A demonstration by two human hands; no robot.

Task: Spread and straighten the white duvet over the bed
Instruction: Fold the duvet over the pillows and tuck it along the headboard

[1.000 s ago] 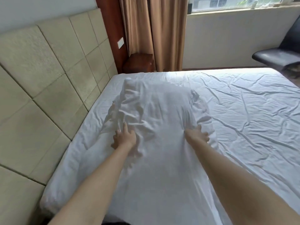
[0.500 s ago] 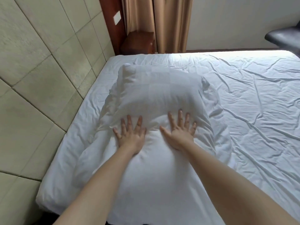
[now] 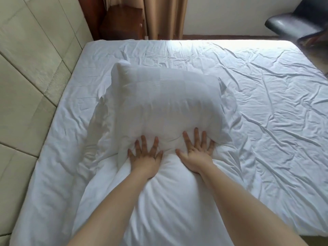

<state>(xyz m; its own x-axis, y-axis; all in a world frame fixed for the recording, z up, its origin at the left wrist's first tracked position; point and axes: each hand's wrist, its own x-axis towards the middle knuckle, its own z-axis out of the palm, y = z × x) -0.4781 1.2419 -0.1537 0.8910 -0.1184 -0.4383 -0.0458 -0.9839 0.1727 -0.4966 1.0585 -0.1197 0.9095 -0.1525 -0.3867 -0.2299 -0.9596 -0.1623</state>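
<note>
Hands first: your left hand [image 3: 146, 158] and right hand [image 3: 196, 154] both lay flat with the fingers straight and splayed, gripping nothing, palms pressed on white fabric side by side. Your fingertips touched the near edge of a pillow [image 3: 165, 102], which sat plump on the bedding just ahead of them, one corner poking up toward the headboard [image 3: 30, 71]. Under your palms and wrists a second soft bulge rose, either another pillow or a bunched fold of cover; which one could not be told.

Around that, the duvet [image 3: 266, 112] lay across the bed, reaching the far edge by the curtain [image 3: 166, 16] and the right side near the chair [image 3: 300, 20]. It already covered the mattress as far as the view showed, so the spreading looked largely done. The straightening did not: long creases ran over the right half, and folds gathered in a ridge along the left side beside the headboard and around the pillow.

As a judgement, you were late in the task, on the dressing of the head end. What remained was smoothing the wrinkled right half, flattening the ridge on the left, and checking the near edge, which your arms hid.
</note>
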